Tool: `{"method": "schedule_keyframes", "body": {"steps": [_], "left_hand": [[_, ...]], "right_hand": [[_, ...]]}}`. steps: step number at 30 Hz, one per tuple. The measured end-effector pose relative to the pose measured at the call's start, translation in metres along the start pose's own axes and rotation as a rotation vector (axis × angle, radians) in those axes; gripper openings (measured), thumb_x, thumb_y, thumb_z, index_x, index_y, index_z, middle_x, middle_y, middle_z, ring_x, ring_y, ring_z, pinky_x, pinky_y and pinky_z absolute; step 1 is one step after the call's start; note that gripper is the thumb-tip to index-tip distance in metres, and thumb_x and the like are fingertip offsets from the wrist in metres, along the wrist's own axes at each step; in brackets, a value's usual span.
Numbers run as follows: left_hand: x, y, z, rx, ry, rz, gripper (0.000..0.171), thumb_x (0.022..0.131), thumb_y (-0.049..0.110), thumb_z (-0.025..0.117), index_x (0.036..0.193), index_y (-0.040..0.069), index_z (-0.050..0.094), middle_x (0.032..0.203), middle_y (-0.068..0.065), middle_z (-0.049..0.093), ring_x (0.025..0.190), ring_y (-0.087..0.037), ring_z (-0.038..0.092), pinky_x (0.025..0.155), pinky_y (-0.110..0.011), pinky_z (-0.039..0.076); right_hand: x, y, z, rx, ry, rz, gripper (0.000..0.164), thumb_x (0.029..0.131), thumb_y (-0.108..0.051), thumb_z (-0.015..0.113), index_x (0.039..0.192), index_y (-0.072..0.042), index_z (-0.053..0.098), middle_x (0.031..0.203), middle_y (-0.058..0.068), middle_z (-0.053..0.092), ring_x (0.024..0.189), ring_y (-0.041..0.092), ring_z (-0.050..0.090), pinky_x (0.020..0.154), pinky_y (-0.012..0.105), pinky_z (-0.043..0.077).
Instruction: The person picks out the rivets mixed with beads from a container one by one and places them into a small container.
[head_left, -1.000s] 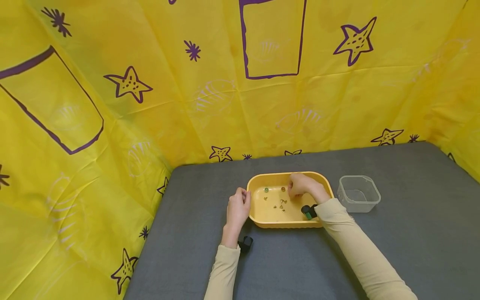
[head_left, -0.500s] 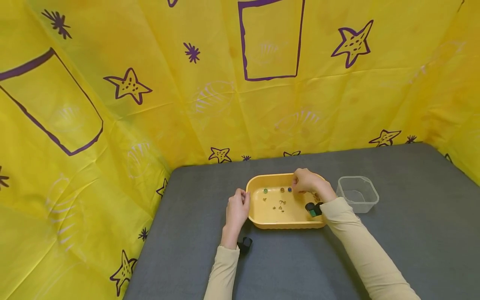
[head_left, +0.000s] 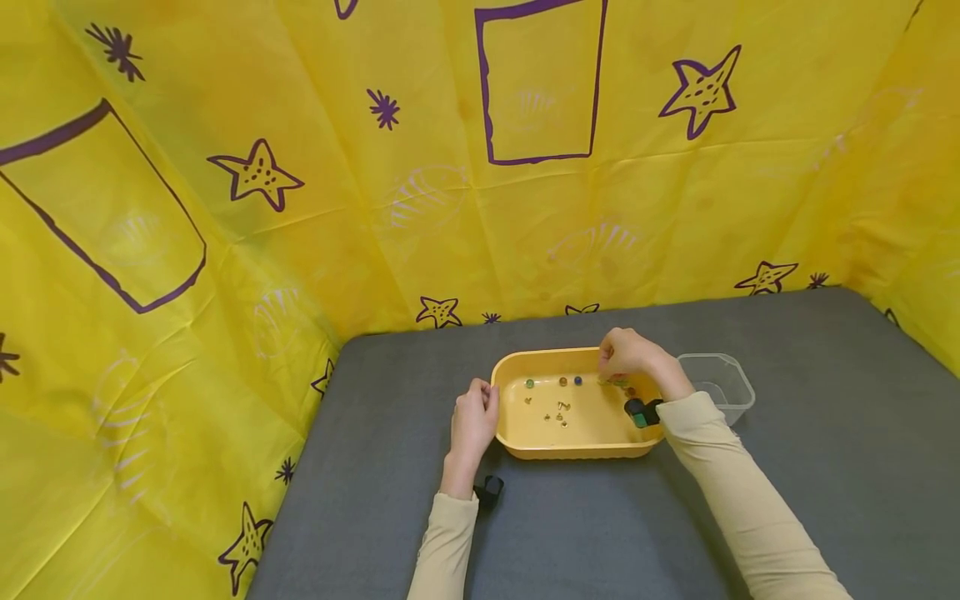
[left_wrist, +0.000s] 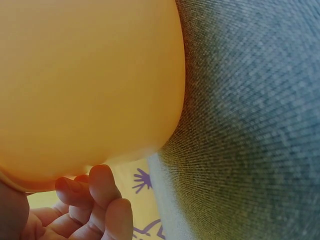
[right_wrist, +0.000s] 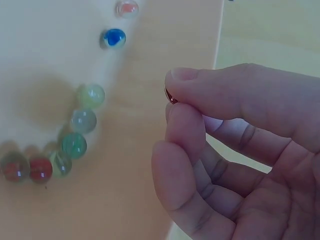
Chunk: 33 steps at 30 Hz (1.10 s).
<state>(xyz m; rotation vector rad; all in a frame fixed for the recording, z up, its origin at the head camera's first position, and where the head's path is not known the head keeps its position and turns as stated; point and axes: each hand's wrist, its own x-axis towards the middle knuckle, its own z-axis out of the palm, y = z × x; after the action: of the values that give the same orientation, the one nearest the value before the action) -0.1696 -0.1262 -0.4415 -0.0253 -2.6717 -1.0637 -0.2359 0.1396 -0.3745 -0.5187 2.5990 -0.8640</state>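
Observation:
My left hand (head_left: 473,421) grips the left rim of a yellow plastic tray (head_left: 517,439); in the left wrist view its curled fingers (left_wrist: 102,182) lie against the outside of the wall. Above the tray's back right part is my right hand (head_left: 633,354). Its thumb and index finger pinch a small shiny gold-coloured piece (right_wrist: 170,95), mostly hidden by the fingertips. Inside the tray lie several small gold-coloured tack-like pieces (head_left: 560,417). A green marble (head_left: 529,383), an amber-looking marble (head_left: 563,382) and a blue marble (right_wrist: 114,38) rest near the back wall, with several more marbles (right_wrist: 74,145) towards the right end.
A clear plastic container (head_left: 723,379) stands just right of the tray, partly covered by my right forearm. Both are on a grey cloth-covered table (head_left: 570,517). Yellow patterned fabric (head_left: 360,242) hangs behind and to the left.
My right hand has risen and shifted right inside the tray area, uncovering the blue marble and the marbles at the right end. My left hand stays at the rim.

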Motion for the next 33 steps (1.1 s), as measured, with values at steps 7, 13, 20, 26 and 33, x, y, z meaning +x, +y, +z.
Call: {"method": "schedule_keyframes", "body": {"steps": [7,13,20,26,33], "left_hand": [[0.0,-0.001,0.001,-0.004,0.001,0.005,0.018,0.094,0.019,0.054,0.088,0.002,0.056,0.066,-0.003,0.052,0.053,-0.013,0.047,0.049,-0.026,0.04],[0.0,0.0,0.001,-0.004,0.0,0.001,0.017,0.094,0.018,0.054,0.088,0.003,0.056,0.066,-0.003,0.052,0.054,-0.013,0.048,0.051,-0.027,0.041],[0.001,0.0,0.001,-0.007,-0.004,-0.009,0.018,0.094,0.019,0.055,0.088,0.003,0.056,0.067,-0.003,0.053,0.054,-0.013,0.048,0.051,-0.027,0.041],[0.001,-0.001,0.002,-0.006,0.004,-0.004,0.017,0.093,0.018,0.055,0.087,0.002,0.056,0.066,-0.004,0.053,0.054,-0.014,0.048,0.05,-0.027,0.041],[0.001,0.0,0.001,-0.014,0.0,-0.01,0.018,0.094,0.018,0.055,0.087,0.002,0.056,0.066,-0.004,0.053,0.053,-0.013,0.047,0.05,-0.027,0.041]], "right_hand": [[-0.007,0.006,-0.008,-0.007,0.014,-0.002,0.025,0.076,0.003,0.056,0.056,-0.009,0.049,0.049,-0.001,0.04,0.045,0.012,0.035,0.051,0.027,0.033],[-0.01,0.008,-0.013,-0.006,0.015,0.016,0.025,0.076,0.003,0.056,0.055,-0.009,0.049,0.049,0.0,0.04,0.045,0.012,0.035,0.05,0.028,0.033],[-0.013,0.014,-0.018,-0.004,0.023,0.034,0.027,0.076,0.002,0.056,0.055,-0.011,0.046,0.05,-0.001,0.039,0.046,0.013,0.035,0.05,0.027,0.033],[-0.017,0.019,-0.022,-0.022,0.04,0.036,0.023,0.074,0.0,0.056,0.056,-0.011,0.047,0.051,-0.001,0.039,0.047,0.013,0.035,0.049,0.026,0.03],[-0.022,0.025,-0.027,-0.033,0.033,0.055,0.015,0.076,0.0,0.059,0.062,-0.005,0.055,0.055,0.001,0.046,0.05,0.014,0.043,0.051,0.028,0.036]]}}
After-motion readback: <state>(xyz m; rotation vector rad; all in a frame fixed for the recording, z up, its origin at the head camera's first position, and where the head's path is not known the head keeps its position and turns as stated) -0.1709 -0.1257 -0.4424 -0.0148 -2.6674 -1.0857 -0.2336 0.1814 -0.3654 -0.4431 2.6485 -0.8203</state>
